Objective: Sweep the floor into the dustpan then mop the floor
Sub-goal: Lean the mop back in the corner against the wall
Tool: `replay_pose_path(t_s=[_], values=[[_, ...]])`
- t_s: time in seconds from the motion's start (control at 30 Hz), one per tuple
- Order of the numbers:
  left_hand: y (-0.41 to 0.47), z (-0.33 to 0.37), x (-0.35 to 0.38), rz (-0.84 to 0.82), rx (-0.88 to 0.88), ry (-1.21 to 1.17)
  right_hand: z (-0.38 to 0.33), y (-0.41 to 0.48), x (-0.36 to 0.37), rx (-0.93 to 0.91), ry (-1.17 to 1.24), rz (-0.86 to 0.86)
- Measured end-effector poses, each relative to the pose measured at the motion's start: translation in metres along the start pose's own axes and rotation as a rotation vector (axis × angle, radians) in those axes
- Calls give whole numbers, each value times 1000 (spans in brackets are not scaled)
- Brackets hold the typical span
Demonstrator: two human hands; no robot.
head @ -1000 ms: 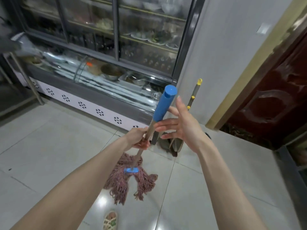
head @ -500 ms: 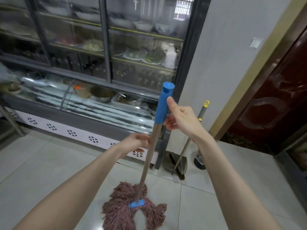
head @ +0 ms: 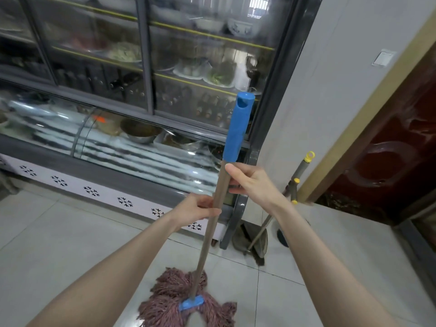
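A mop stands almost upright in front of me, with a wooden handle (head: 207, 244) topped by a blue grip (head: 238, 128). Its reddish string head (head: 179, 300) spreads on the pale tiled floor (head: 59, 251), clamped by a blue bracket. My left hand (head: 198, 208) grips the wooden handle at mid height. Just above it, my right hand (head: 252, 182) holds the handle below the blue grip. A dark dustpan (head: 250, 241) and a broom with a yellow-tipped handle (head: 299, 171) lean in the corner against the wall.
A glass-fronted display fridge (head: 146, 95) with plates, bowls and bottles runs along the left and back. A white wall (head: 330, 90) and a dark red door (head: 396, 161) stand on the right. A black round base (head: 282, 238) sits beside the dustpan.
My right hand went from open beside the handle to gripping it, then slid down below the blue grip. The mop came nearer and stands more upright; the view tilted up.
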State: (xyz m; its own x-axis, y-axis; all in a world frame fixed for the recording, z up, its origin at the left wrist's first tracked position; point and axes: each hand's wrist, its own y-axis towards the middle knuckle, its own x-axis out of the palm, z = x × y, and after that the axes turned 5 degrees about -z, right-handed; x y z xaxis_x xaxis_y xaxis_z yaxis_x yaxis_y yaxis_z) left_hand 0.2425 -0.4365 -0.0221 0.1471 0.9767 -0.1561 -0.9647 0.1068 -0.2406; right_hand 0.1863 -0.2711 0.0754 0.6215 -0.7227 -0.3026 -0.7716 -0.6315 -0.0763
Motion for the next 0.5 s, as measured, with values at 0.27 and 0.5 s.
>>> replay_pose_path(t_s=[0.27, 0.5], values=[[60, -21, -19, -27, 27, 12, 52, 58, -8, 59, 114, -38], [87, -21, -31, -17, 54, 30, 66, 84, -11, 67, 168, -25]])
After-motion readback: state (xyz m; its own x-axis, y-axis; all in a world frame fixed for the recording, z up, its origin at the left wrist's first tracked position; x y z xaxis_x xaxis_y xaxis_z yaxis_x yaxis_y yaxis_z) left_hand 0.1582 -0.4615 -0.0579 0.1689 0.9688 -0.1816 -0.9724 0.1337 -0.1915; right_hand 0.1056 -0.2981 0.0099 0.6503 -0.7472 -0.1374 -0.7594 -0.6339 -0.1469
